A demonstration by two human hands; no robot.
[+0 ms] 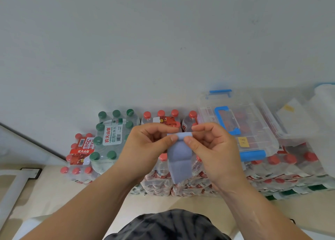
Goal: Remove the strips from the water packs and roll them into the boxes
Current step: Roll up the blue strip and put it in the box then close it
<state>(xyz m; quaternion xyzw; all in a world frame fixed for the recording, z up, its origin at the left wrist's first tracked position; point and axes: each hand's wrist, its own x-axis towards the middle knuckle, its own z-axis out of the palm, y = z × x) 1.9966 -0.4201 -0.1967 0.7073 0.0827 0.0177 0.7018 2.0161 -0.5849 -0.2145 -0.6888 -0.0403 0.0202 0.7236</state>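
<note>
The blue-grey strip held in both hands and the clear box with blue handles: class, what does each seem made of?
Blue-grey strip: probably soft fabric; matte, fuzzy, curling limply between the left hand and right hand. Clear box with blue handles: likely rigid plastic; see-through, glossy, ribbed lid.

strip: soft blue-grey fabric strip (179, 158), plain | packs: green-capped shrink-wrapped water pack (112, 136), white label, green lettering; red-capped shrink-wrapped water packs (79, 154), red-and-white labels | box: clear plastic box (257, 130), blue front clip (252, 154) (small yellow sticker (243, 142) on lid) | clothing: dark mottled grey-black garment (170, 225)
</note>
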